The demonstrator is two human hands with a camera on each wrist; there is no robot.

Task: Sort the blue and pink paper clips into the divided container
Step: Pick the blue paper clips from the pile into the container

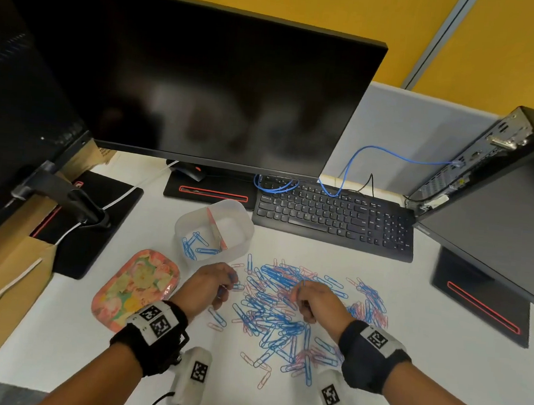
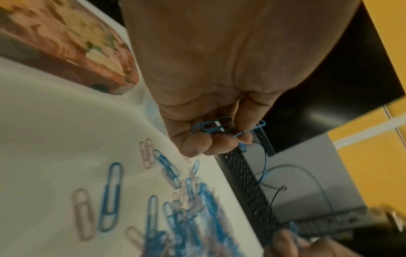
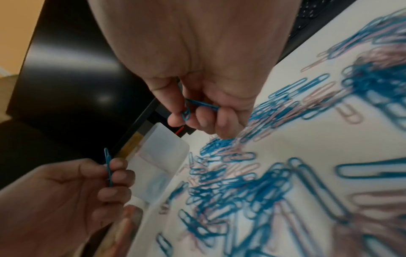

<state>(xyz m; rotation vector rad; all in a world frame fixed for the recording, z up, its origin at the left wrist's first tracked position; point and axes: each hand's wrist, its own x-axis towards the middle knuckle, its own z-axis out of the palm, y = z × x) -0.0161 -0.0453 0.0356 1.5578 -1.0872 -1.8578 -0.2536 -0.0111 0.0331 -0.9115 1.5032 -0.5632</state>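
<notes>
Fingers [image 2: 222, 144] of your left hand [image 1: 211, 285] curl round several blue paper clips [image 2: 214, 126]; your right hand [image 1: 315, 300] pinches what looks like two blue clips [image 3: 191, 107]. Both hover over the mixed blue and pink pile [image 1: 286, 314], near the divided container [image 1: 241, 232] holding blue clips left of its divider.

Monitor [image 1: 204, 81]: dark screen straight ahead of me, its stand base [image 1: 211, 192] edged with a red outline.
Mouse [image 1: 189, 170]: black, tucked under the screen, on the base I think.
Keyboard [image 1: 334, 219]: black, right of the base, on my white desk [image 1: 406, 354].
Blue cable [image 1: 389, 154]: loops from the keyboard's far edge up to the computer case [image 1: 470, 166] on my right.
Floral tin [image 1: 136, 288]: pink, near left.
White cable [image 1: 3, 291]: crosses the cardboard [image 1: 12, 257] at far left.
</notes>
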